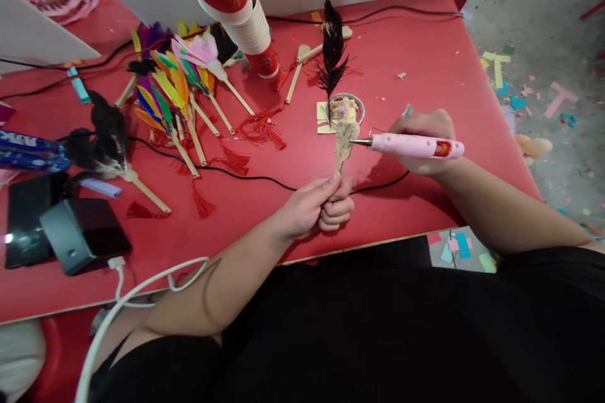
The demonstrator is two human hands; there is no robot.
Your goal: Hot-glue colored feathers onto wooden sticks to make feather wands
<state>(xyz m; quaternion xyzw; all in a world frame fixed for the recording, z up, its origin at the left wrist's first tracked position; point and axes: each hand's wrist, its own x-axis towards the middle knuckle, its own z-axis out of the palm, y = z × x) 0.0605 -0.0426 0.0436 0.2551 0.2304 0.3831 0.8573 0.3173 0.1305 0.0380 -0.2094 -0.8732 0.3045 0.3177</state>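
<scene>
My left hand [326, 204] is closed around the handle of a small wooden fan base [345, 137], held upright near the table's front edge. Its head looks beige and blotchy, and a single black feather [333, 44] rises from its upper left. In my right hand [432, 129] is a pink hot glue gun [411, 144], pointing left. The metal nozzle meets or nearly meets the right side of the head. Behind the head lies a round dish [362, 110] with yellowish, crusted material, beside a pale yellow paper piece [322, 118].
Feather fans [170, 91] with red tassels lie in a cluster at left. Two bare fan sticks [293, 83] rest behind. A tall stack of paper cups [248, 25] stands at the back. Black cable [246, 175] crosses the red table [425, 63]; a dark grey box [85, 233] sits front left.
</scene>
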